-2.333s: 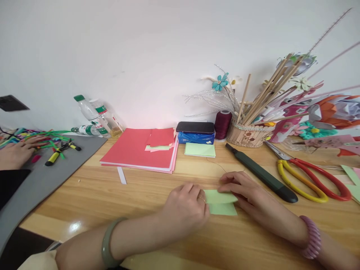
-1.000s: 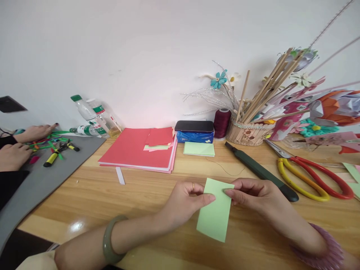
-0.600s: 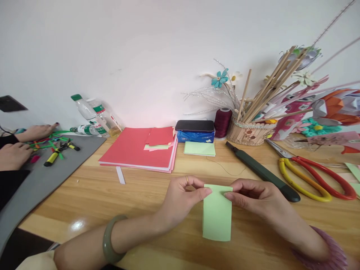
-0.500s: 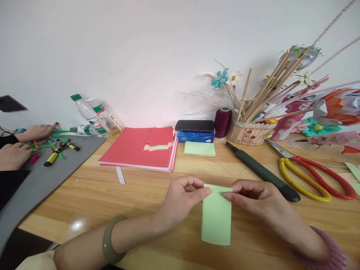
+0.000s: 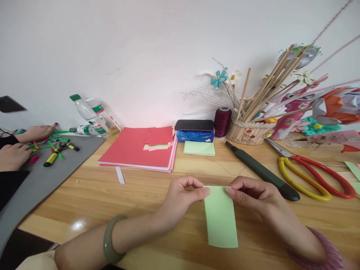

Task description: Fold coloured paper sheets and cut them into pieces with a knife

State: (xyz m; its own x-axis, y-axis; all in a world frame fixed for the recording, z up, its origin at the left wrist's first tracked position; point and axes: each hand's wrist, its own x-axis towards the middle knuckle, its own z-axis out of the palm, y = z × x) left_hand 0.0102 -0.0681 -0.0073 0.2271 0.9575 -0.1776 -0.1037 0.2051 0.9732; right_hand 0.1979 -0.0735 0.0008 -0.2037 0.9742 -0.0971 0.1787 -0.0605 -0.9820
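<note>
A light green strip of paper hangs by its far short edge between my two hands, above the wooden table. My left hand pinches its top left corner between thumb and fingers. At the top right corner, my right hand grips the paper the same way. The strip's lower end hangs free, swung slightly to the right. A narrow edge along its left side suggests a fold or a second layer; which one I cannot tell.
Behind my hands are a stack of red paper, green paper slips, a phone on a blue pack and a thread spool. A dark green cutter and scissors lie right. Another person's hands rest far left.
The green strip's lower end has swung to the right, and its top edge looks flatter. My right thumb has shifted slightly up along the paper; both hands keep their pinch.
</note>
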